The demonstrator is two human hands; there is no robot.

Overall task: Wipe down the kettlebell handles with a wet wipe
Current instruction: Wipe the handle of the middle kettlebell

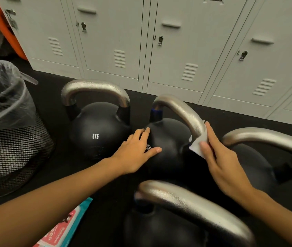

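Step in hand: wiping the handle of the middle kettlebell (168, 145), judging by where the wipe sits; this looks like the middle of the task.
Right hand: the right hand (225, 163) pinches a folded white wet wipe (197, 146) between thumb and fingers and presses it against the near leg of the silver handle (182, 111), low down where the metal meets the black ball.
Left hand: the left hand (138, 150) lies flat on the black ball of the same kettlebell, fingers straight and spread, gripping nothing; it appears to steady the weight.
Other kettlebells: one marked 8KG (97, 131) stands to the left, its handle beaded with what look like droplets, so it may already be wiped; that is a guess. Another (259, 163) stands to the right, just beside the right hand, and a fourth (186, 211) stands nearest the camera, blurred. Whether those two are done cannot be told.
Wipe pack: a pink and teal pack of wipes (66, 229) lies on the black floor (56, 177) under the left forearm.
Bin: a mesh bin (11, 145) with a plastic liner stands at the left, near the 8KG kettlebell.
Backdrop: grey lockers (186, 50) run along behind.
Next move calls for: keeping the wipe wrapped to the curve and drawing it up over the arch and down the far leg, with the flat hand holding the ball against rolling; then shifting to a handle not yet wiped.
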